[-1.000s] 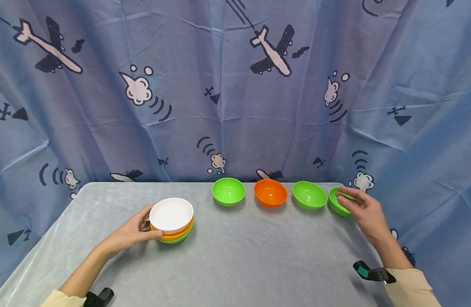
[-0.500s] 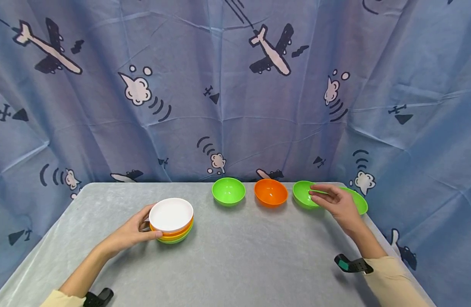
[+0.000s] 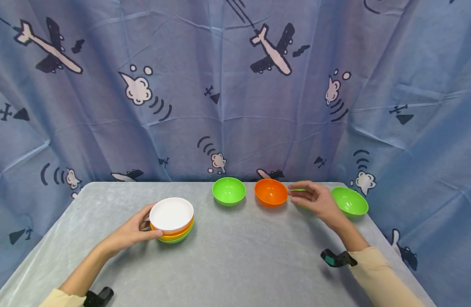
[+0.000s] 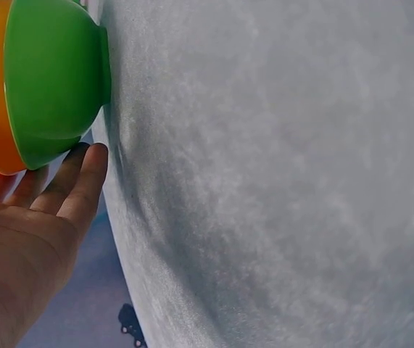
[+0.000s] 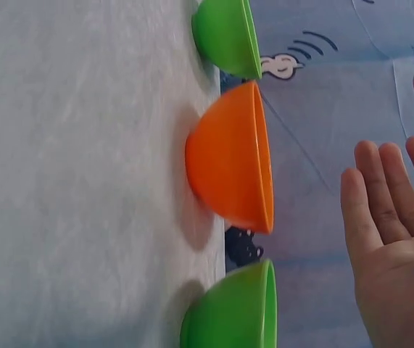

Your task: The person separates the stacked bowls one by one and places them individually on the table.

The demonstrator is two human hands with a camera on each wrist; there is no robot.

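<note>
A stack of nested bowls [image 3: 171, 215] sits at the left of the table, white on top, with orange, yellow and green rims below. My left hand [image 3: 133, 230] grips its left side, thumb in front and fingers behind. The stack's green bottom bowl [image 4: 58, 80] shows above my fingers in the left wrist view. My right hand [image 3: 317, 202] hovers with relaxed fingers over a green bowl [image 5: 228, 312], which it mostly hides in the head view. Its fingertips are nearest an orange bowl [image 3: 271, 193]. Nothing is in that hand.
Another green bowl [image 3: 229, 191] stands left of the orange one, and a further green bowl [image 3: 349, 201] sits at the table's right edge. The bowls line the far edge of the grey table [image 3: 235, 264]. A blue patterned curtain [image 3: 235, 85] hangs behind.
My right hand has moved left along the row, from the rightmost green bowl past its neighbour toward the orange bowl. My left hand and the stack have stayed put.
</note>
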